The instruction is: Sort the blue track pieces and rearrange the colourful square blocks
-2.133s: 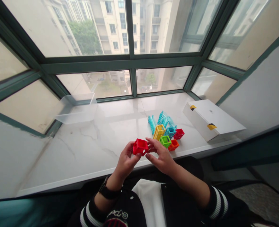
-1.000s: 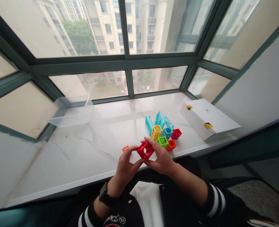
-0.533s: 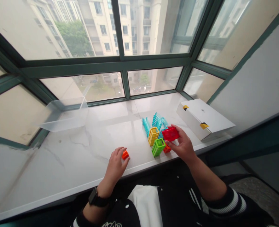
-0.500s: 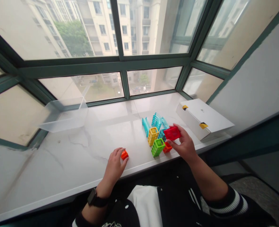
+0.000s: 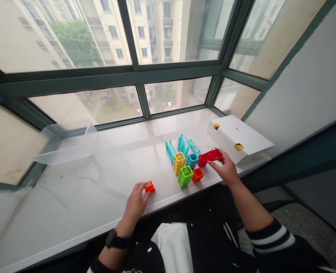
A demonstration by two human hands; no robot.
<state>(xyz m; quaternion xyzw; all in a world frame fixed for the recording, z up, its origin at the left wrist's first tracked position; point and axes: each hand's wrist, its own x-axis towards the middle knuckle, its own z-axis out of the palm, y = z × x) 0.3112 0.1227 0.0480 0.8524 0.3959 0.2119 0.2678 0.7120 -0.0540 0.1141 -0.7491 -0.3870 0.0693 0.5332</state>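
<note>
**Two hands, two blocks, well apart on the window sill**

Far left, a clear plastic tub (image 5: 62, 146) sits on the white marble sill (image 5: 99, 182) by the window frame, well away from the action. Moving in, the left hand (image 5: 134, 206) lies low on the sill near its front edge, a dark watch (image 5: 115, 239) on the wrist. Its fingers are curled, with the tips right up against a small orange cube (image 5: 149, 186). The cube sits on the stone just past the fingertips, and whether it is actually pinched or only touched cannot be told from here.

Across a bare stretch of marble comes the cluster. A yellow block (image 5: 179, 162) stands with a green block (image 5: 185, 176) in front of it. An orange block (image 5: 197, 174) is just beside the green one, a blue block (image 5: 191, 160) sits behind, and teal curved pieces (image 5: 182, 143) fan out at the back.

On the right side of the cluster, the right hand (image 5: 227, 170) has its fingers clamped on a red frame block (image 5: 210, 155), holding it at the cluster's right edge, close to the blue block. Beyond the hand, a white box (image 5: 238, 138) lies near the sill's right end.
</note>
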